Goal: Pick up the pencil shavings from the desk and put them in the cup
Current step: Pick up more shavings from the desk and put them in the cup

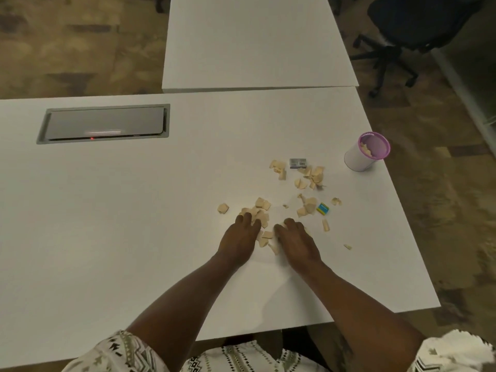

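**deskwatcher:** ok so your cup (pixel 358 160) is standing upright, right at the right-hand edge of the desk (pixel 134 224). White wall, purple rim, and a few shavings are sitting inside it.

**pencilnerd:** yeah, but most of the pencil shavings (pixel 312 175) are out on the desk, scattered left of the cup and nearer you than it. One bunch lies near the cup, right beside a small grey sharpener (pixel 298 162). Another lot is further from the cup, with a little blue-and-yellow block (pixel 323 208) on its cup side.

**deskwatcher:** your hands are both palm down on the heap farthest from the cup. Your left hand (pixel 239 236) has its fingers bent over the top of that heap, touching it. Your right hand (pixel 296 241) is just beside it on the cup side, fingers curved down too, and a few pieces lie between the two hands.

**pencilnerd:** can't tell if either hand has actually got hold of anything, since your fingertips are tucked under. Both hands are well apart from the cup.

**deskwatcher:** other stuff: a grey cable hatch (pixel 103 124) set into the desk far left of the cup, a second white table (pixel 255 41) beyond it, and a dark office chair (pixel 402 22) on the floor behind the cup.
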A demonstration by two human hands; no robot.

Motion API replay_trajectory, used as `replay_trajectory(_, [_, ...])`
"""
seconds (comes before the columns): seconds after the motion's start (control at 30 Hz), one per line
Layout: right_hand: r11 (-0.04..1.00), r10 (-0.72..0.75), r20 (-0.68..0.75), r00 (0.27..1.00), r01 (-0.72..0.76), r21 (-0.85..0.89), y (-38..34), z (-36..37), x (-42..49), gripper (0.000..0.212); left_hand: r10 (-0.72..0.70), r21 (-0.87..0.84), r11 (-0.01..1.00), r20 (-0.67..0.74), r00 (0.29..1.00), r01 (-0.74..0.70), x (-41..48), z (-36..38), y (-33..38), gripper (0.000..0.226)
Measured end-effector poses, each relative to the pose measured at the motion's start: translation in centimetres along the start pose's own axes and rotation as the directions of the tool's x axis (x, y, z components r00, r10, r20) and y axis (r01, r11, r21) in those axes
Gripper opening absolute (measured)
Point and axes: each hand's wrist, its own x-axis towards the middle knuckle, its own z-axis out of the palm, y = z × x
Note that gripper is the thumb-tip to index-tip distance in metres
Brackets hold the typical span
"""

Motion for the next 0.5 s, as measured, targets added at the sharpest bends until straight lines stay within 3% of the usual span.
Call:
replay_trajectory(0.2, [0.997,0.013,-0.052,0.999,-0.009,0.079,0.3,-0.6,0.5,0.016,-0.009,-0.076,0.997,-0.028,1.000,0.006,-0.3,-0.2,-0.2,0.030])
replay_trajectory(0.33, [0.959,0.108,-0.100,0.989,-0.078,0.271,0.9,-1.0,1.0,0.021,-0.090,-0.199,0.977,-0.067,0.994,0.075,-0.2,-0.7,-0.3,0.025])
replay_trajectory(0.4, [0.870,0.239,-0.095,0.966,-0.169,0.463,0.9,-1.5,1.4,0.022,-0.170,-0.325,0.937,-0.105,0.980,0.128,0.2,-1.0,-0.1,0.024])
replay_trajectory(0.5, [0.642,0.423,0.007,0.906,-0.306,0.703,1.1,-2.8,2.1,0.021,-0.347,-0.548,0.803,-0.109,0.932,0.235,0.7,-1.8,0.3,0.034])
